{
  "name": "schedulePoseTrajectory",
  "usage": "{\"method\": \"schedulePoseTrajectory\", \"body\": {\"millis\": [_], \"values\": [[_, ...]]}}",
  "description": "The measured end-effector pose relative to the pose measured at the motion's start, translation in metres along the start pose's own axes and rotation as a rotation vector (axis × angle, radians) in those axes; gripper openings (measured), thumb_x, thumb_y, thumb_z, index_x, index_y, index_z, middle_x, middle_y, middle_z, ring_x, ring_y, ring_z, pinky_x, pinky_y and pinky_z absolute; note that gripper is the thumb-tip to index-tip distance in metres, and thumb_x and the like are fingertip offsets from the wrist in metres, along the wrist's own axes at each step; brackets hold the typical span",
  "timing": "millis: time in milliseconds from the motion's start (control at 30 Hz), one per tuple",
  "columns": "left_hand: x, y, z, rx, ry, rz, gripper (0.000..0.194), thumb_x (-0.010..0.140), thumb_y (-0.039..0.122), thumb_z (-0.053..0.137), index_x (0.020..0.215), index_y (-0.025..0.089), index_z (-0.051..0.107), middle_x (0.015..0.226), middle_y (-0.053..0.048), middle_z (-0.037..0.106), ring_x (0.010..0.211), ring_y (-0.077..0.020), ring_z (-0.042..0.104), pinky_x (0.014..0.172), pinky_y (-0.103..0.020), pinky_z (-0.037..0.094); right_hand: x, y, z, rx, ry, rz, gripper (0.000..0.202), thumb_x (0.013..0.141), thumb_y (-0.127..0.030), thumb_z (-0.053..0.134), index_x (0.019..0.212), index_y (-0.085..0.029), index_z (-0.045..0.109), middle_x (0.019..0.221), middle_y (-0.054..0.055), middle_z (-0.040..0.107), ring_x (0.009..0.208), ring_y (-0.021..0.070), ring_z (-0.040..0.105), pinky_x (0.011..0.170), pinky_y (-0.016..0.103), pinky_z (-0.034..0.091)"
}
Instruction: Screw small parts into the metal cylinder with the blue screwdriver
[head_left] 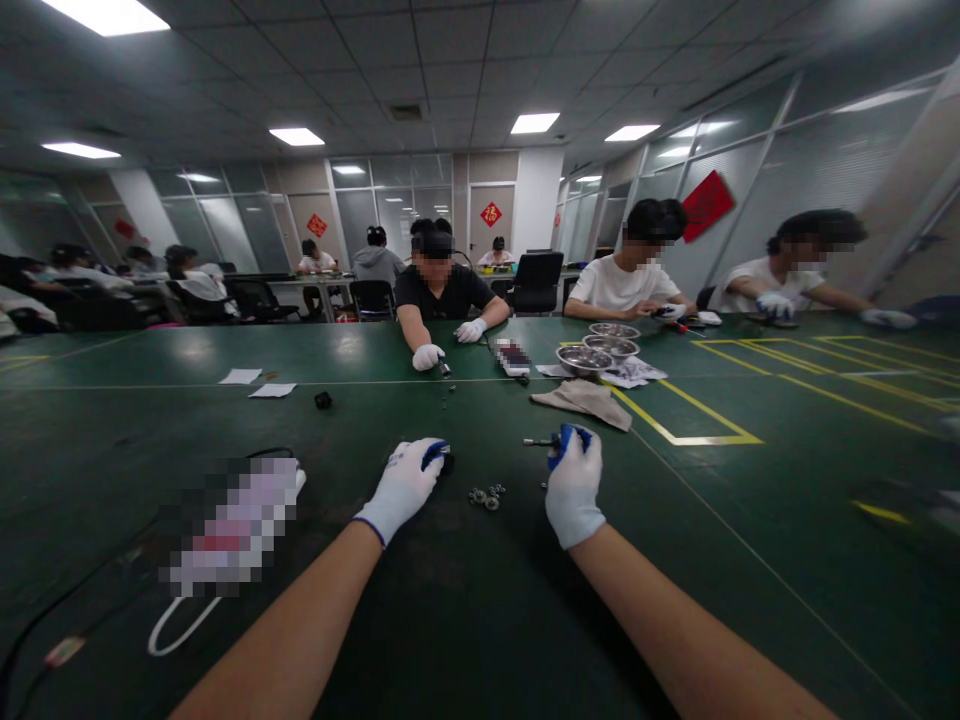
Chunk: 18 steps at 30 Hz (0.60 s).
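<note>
My left hand [411,478], in a white glove with blue fingertips, is closed over the green table. Between its fingers is a small dark part with a shiny metal end [446,450], mostly hidden by the glove. Across from it, my right hand [576,480], gloved alike, grips a thin tool with a metal shaft [537,442]. The shaft points left and its handle is hidden in my fist. Several small round metal parts, like nuts or bearings [490,498], lie on the table between both hands.
A co-worker's gloved hand [428,357] holds a metal piece opposite me. Metal bowls [585,358] and a beige cloth [589,400] sit ahead on the right. A small black part [322,400] and papers [273,390] lie left. A blurred-out object with a white loop [240,525] is nearer.
</note>
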<state>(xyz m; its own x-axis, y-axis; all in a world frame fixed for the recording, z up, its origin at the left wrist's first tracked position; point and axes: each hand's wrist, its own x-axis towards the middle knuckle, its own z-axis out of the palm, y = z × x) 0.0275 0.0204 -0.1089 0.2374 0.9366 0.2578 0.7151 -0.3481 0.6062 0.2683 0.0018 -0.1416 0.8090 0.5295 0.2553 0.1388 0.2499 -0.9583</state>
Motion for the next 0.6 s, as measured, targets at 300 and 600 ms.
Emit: {"method": "schedulePoseTrajectory", "body": {"millis": [300,600], "values": [[0.001,0.000,-0.005,0.003,0.037,0.058,0.028,0.090,0.026,0.060,0.113,0.021,0.074,0.118,-0.012,0.075,0.115,-0.0313,0.065,0.109,-0.046,0.047,0.036,-0.012,-0.010,0.073,0.228,0.091,0.033,0.087,-0.047,0.048,0.104,-0.022,0.059,0.084,0.001,0.059,0.068,0.0171,0.054,0.061,0.030,0.046],[-0.007,0.008,-0.009,0.037,-0.012,0.176,0.017,0.078,0.024,0.069,0.093,0.022,0.077,0.125,-0.015,0.070,0.123,-0.0356,0.062,0.110,-0.050,0.047,0.045,0.007,-0.006,0.074,0.257,0.194,0.028,0.085,-0.047,0.051,0.096,-0.023,0.057,0.073,-0.003,0.054,0.060,0.0162,0.050,0.054,0.029,0.041]]}}
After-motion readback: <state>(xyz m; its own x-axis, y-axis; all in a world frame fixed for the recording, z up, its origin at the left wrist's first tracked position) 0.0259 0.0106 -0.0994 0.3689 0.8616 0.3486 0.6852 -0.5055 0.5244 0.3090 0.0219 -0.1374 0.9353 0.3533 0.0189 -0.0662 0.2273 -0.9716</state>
